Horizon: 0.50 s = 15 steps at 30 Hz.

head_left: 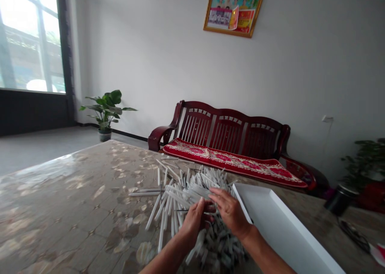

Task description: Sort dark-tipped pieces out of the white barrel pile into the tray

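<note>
The left hand (192, 222) pushes into a heap of white sticks (195, 189) at lower center of the table (60, 210), fingers curled, grip unclear. The right hand (230, 212) lies spread and unclenched on the heap, placed just beside a white tray (279, 234).

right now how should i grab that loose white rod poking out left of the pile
Pinch the white rod near its free left end, coming from the left with the left hand: that end seems to lie flat on the table top, clear of the pile.
</note>
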Each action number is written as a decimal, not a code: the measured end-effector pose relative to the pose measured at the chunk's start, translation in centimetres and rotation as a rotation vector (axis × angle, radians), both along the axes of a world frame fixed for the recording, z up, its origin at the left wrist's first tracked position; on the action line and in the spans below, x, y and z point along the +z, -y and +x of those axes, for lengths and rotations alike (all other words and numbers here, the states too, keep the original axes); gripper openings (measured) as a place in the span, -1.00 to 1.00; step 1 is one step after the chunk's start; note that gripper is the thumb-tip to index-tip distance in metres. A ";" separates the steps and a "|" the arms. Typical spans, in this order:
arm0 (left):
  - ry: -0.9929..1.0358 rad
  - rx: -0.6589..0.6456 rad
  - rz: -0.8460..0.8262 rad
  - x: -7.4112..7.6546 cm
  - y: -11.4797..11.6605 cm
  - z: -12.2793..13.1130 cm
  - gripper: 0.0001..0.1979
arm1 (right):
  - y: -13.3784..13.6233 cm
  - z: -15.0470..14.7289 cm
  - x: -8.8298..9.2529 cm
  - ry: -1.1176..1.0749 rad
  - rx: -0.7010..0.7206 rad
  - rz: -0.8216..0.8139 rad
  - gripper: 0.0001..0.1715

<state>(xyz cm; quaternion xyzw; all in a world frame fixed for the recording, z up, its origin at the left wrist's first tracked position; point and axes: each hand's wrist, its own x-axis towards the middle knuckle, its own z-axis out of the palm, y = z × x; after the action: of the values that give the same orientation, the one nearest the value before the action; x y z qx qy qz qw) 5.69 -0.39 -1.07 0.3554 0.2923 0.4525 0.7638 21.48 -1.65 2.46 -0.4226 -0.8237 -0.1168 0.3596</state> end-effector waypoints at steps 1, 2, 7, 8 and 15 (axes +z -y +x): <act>0.021 -0.022 -0.023 0.0 0.2 0.0 -0.42 | 0.5 -0.8 -0.3 -0.026 0.022 -0.003 -0.41; 0.045 -0.036 -0.043 0.0 0.3 0.0 -0.45 | 0.9 -1.6 -0.6 -0.044 0.040 -0.005 -0.39; 0.216 -0.039 -0.111 0.4 0.1 -0.2 -0.62 | 2.4 -3.0 -2.3 -0.064 0.039 -0.016 -0.34; 0.218 -0.007 -0.131 0.4 -0.1 -0.3 -0.64 | 2.5 -2.7 -2.4 -0.075 0.011 -0.035 -0.32; 0.165 0.300 -0.184 0.4 -1.4 -0.6 -0.74 | 2.3 2.0 -1.5 -0.091 -0.677 -0.299 -0.79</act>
<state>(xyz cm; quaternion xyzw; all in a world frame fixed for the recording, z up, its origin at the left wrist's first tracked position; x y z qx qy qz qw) 5.05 1.05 -0.65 0.1984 0.3183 0.5602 0.7385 23.43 -3.97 0.93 -0.7236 -0.6285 -0.0885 0.2712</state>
